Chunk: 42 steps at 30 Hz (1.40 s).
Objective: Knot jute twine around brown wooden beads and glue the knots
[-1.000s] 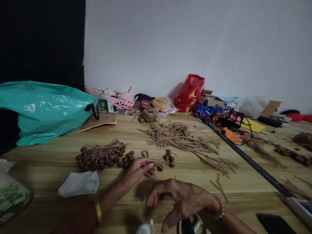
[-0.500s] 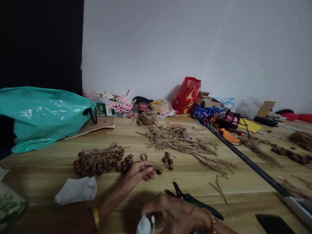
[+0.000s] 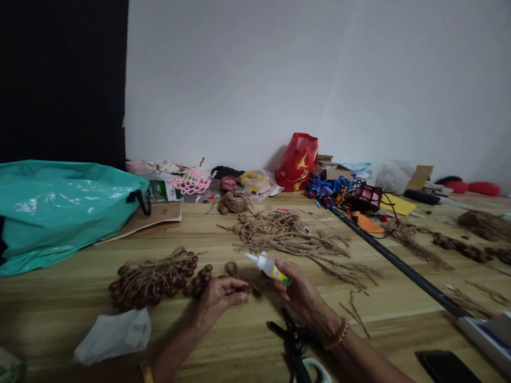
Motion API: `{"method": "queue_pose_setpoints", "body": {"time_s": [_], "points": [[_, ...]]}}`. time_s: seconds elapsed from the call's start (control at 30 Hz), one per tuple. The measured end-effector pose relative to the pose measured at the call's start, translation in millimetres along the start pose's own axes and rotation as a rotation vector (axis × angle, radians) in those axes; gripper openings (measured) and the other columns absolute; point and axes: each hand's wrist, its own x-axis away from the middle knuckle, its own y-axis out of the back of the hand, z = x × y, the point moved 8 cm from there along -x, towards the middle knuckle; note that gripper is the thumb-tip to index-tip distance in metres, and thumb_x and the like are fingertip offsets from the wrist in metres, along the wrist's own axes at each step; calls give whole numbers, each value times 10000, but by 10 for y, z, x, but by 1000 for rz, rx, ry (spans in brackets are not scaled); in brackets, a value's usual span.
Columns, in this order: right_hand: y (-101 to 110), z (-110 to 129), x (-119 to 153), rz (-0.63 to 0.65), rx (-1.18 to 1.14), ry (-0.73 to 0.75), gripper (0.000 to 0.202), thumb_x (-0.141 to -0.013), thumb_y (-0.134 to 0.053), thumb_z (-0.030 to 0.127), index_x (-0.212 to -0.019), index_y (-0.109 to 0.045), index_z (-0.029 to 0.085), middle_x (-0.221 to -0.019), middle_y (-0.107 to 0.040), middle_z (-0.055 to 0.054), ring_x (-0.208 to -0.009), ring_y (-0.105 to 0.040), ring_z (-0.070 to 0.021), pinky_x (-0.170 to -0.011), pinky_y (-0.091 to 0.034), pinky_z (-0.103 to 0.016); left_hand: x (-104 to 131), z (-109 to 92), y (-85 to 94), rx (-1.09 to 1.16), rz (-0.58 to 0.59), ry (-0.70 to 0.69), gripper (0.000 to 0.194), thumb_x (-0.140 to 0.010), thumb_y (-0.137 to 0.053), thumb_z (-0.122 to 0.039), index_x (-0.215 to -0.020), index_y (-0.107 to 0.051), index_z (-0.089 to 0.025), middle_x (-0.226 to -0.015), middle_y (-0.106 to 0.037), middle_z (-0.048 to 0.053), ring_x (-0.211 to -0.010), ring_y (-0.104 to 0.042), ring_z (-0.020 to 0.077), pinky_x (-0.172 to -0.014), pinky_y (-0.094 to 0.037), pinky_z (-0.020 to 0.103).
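My left hand (image 3: 222,299) has thumb and fingers pinched on a twine cord (image 3: 252,287) with brown beads, above the table. A loop of the cord (image 3: 231,268) stands up behind my fingers. In my right hand (image 3: 300,296) is a small glue bottle (image 3: 275,270) with a yellow and green label. Its white nozzle points left, over the cord and apart from my left hand. Brown beads (image 3: 199,282) lie just left of my left hand. Below my right hand lie black-handled pliers (image 3: 293,338), partly under my wrist.
A bundle of beaded twine (image 3: 154,279) and a white tissue (image 3: 114,335) lie at left. Behind are loose twine strands (image 3: 275,234) and a twine ball (image 3: 234,202). A teal bag (image 3: 67,213) stands left, a red bag (image 3: 297,162) at the back. A phone (image 3: 447,367) lies front right.
My right hand has risen from the front edge and moved forward with the glue bottle, now tipped with its nozzle toward the left hand. The left hand stays at the cord. The view has shifted slightly.
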Motion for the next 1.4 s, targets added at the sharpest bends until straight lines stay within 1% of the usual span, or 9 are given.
{"method": "queue_pose_setpoints", "body": {"time_s": [0.17, 0.3, 0.47, 0.67, 0.83, 0.97, 1.07, 1.23, 1.4], "points": [[60, -76, -7, -50, -23, 19, 301, -735, -744, 396, -863, -639, 146, -640, -508, 42, -413, -310, -36, -340, -209, -158, -20, -2, 15, -62, -7, -19, 355, -476, -887, -338, -754, -763, -154, -797, -772, 83, -760, -689, 239, -718, -528, 314], [-24, -79, 11, -40, -10, 18, 281, -723, -743, 378, -861, -651, 151, -664, -556, 27, -424, -367, -50, -374, -278, -172, -38, 13, 28, -87, -12, -43, 359, -476, -886, -347, -740, -749, -146, -767, -763, 90, -727, -689, 244, -695, -538, 326], [-69, -97, 15, -12, -16, 3, 299, -707, -751, 374, -877, -671, 142, -651, -580, 19, -414, -390, -51, -383, -290, -172, -89, 73, 83, -70, -34, -78, 382, -484, -884, -316, -797, -730, -160, -770, -746, 75, -743, -676, 230, -689, -536, 308], [27, -73, -53, -12, -99, 28, 315, -642, -822, 262, -885, -662, 141, -587, -522, 57, -433, -396, -43, -380, -291, -143, -162, 195, 128, -40, 6, -48, 433, -540, -848, -462, -819, -703, -165, -683, -736, 62, -642, -682, 222, -602, -522, 299], [71, 66, -52, -7, 85, 123, 369, -683, -810, 285, -972, -642, 127, -611, -592, 29, -473, -481, -70, -427, -364, -162, -114, 146, 122, -26, -16, -14, 481, -551, -836, -510, -855, -708, -161, -729, -760, 82, -650, -698, 222, -600, -519, 289], [103, 79, -40, -20, 168, 145, 299, -689, -803, 309, -860, -626, 138, -577, -584, 40, -453, -474, -66, -424, -345, -161, -89, 129, 124, -24, -48, -16, 501, -562, -828, -522, -893, -722, -162, -742, -764, 77, -650, -695, 211, -606, -522, 284], [108, 34, -55, 0, 90, 127, 264, -677, -806, 287, -743, -597, 139, -546, -541, 58, -414, -396, -40, -393, -272, -157, -92, 157, 103, -37, -22, 4, 508, -546, -831, -537, -866, -720, -158, -705, -759, 74, -624, -687, 206, -588, -523, 282], [112, 15, -79, 22, -52, 102, 237, -675, -809, 239, -748, -615, 125, -595, -539, 51, -432, -359, -25, -394, -236, -157, -37, 160, 64, 33, 5, 79, 460, -578, -829, -515, -870, -714, -180, -721, -756, 58, -621, -681, 186, -588, -522, 262], [161, -24, -99, -3, -159, 75, 233, -698, -807, 241, -742, -609, 127, -600, -545, 50, -457, -420, -30, -417, -305, -141, 41, 95, -9, 77, 52, 141, 405, -610, -823, -487, -858, -713, -188, -744, -752, 66, -646, -679, 190, -616, -528, 271]]}}
